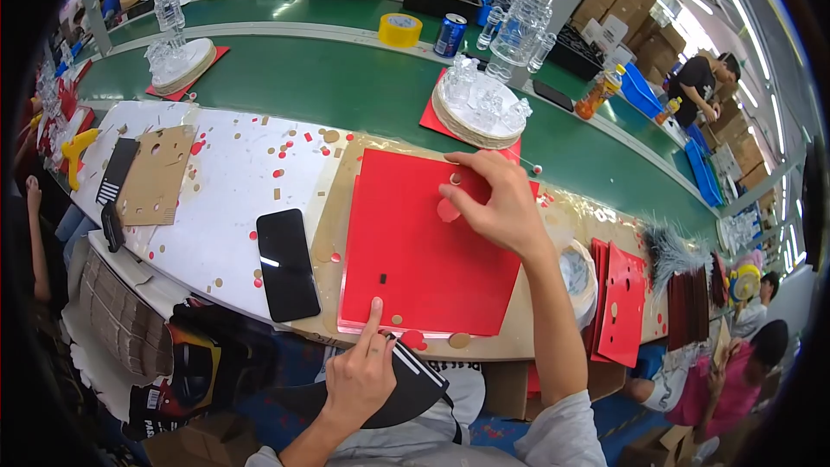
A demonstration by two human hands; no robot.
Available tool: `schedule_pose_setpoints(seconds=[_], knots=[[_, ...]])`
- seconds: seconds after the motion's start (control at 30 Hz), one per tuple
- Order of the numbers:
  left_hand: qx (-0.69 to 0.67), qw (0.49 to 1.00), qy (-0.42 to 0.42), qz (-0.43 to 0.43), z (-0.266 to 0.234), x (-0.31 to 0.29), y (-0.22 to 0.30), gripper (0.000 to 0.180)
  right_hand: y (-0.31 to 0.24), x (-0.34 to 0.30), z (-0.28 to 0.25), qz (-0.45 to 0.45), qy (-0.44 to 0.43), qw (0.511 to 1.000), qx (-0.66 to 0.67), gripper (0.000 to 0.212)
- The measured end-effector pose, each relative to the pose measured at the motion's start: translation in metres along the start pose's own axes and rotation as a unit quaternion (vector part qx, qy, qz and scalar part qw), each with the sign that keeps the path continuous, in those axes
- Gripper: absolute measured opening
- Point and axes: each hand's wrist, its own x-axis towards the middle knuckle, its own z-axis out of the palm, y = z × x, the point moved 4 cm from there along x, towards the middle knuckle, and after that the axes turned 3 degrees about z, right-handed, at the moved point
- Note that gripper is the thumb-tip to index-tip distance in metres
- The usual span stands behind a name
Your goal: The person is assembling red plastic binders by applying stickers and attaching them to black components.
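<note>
A stack of square red cards (424,251) lies at the table's near edge, with small holes in its top sheet. Over its upper right part is my right hand (506,207), thumb and forefinger spread around a round hole. A loose red disc (448,211) touches or lies just below the thumb tip; I see no grip on it. My left hand (359,380) is at the stack's lower left edge. Its forefinger stretches onto the red surface while the other fingers curl. A black curved piece with white stripes (406,389) lies beside that hand, over my lap.
Left of the stack are a black phone (288,265), a brown punched board (156,177) and a yellow-handled tool (76,156). More red cards (621,304) stand at right. Beyond runs a green conveyor (320,78) with clear plastic parts on round white boards (480,112). Punched-out dots litter the table.
</note>
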Motion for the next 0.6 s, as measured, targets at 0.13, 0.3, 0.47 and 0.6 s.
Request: schedule_pose_setpoints(seconds=[0.13, 0.3, 0.47, 0.6], knots=[[-0.035, 0.999, 0.015, 0.01, -0.005, 0.0, 0.008, 0.013, -0.02, -0.009, -0.021, 0.017, 0.099, 0.995, 0.001, 0.02], [-0.1, 0.994, 0.027, 0.028, -0.028, -0.021, 0.002, 0.009, -0.042, -0.032, -0.118, -0.041, 0.311, 0.941, -0.123, 0.015], [-0.112, 0.992, 0.037, -0.039, -0.039, -0.023, -0.001, 0.021, 0.005, -0.072, -0.225, -0.047, 0.462, 0.829, -0.312, 0.026], [-0.124, 0.99, 0.066, 0.02, -0.03, -0.01, 0.007, 0.02, 0.091, -0.105, -0.279, 0.056, 0.358, 0.832, -0.421, 0.04]])
